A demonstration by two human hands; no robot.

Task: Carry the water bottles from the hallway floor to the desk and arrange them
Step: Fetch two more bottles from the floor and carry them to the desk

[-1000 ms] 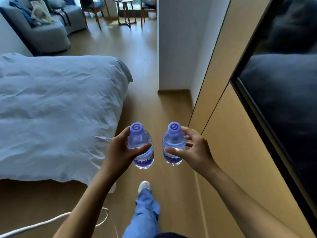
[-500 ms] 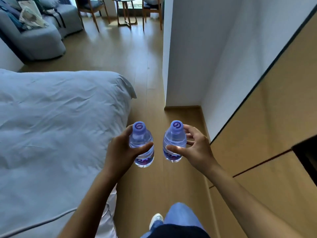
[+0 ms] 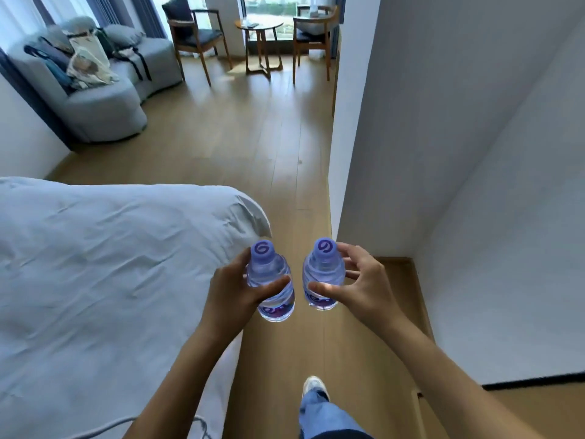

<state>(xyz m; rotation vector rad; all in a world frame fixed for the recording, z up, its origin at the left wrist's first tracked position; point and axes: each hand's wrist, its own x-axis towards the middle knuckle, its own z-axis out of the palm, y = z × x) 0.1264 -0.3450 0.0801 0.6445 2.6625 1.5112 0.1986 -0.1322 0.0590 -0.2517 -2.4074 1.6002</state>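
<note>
1. Bed [image 3: 95, 280], left.
2. Left hand [image 3: 232, 288] grips left bottle [image 3: 272, 280]: upright, cap up, spiral logo; label unreadable.
3. Right hand [image 3: 361, 289] pinches right bottle [image 3: 323, 274], likewise upright, just beside it, above the floor [image 3: 253, 147].

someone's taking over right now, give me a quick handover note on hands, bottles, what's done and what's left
Left hand grips the left bottle round its body; right hand grips the right bottle the same way. Both bottles are upright, capped, held apart at chest height over the wooden floor, beside the bed.
Done: two bottles picked up and in transit.
Left: reach the desk, which is not in view, set them down and arrange them.
</note>
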